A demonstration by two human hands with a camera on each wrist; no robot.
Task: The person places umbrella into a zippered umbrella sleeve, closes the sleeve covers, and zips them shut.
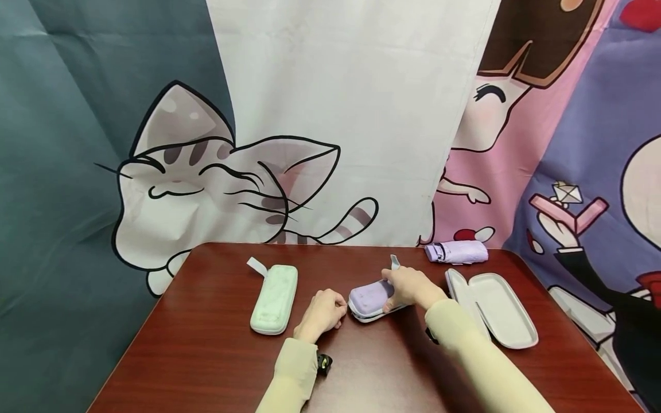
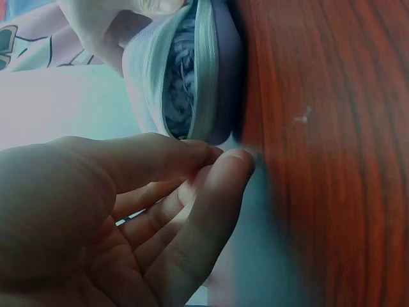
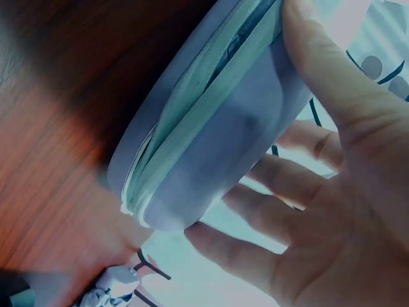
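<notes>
A purple zippered case (image 1: 370, 298) lies on the table in front of the person, its zip partly undone. Through the gap in the left wrist view, dark folded fabric (image 2: 182, 89) shows inside. The right hand (image 1: 410, 285) holds the case from above at its right part, thumb on the near side and fingers over the far side. At the left end of the case the left hand (image 1: 323, 312) pinches thumb against forefinger at the zip's end (image 2: 184, 137). The zipper pull itself is hidden by those fingertips.
A pale green case (image 1: 275, 299) with a strap lies to the left. On the right, a white-lined case (image 1: 503, 310) lies spread apart. Behind it is a folded lilac umbrella (image 1: 459, 252). A printed cloth (image 1: 341, 86) hangs behind the table (image 1: 206, 367).
</notes>
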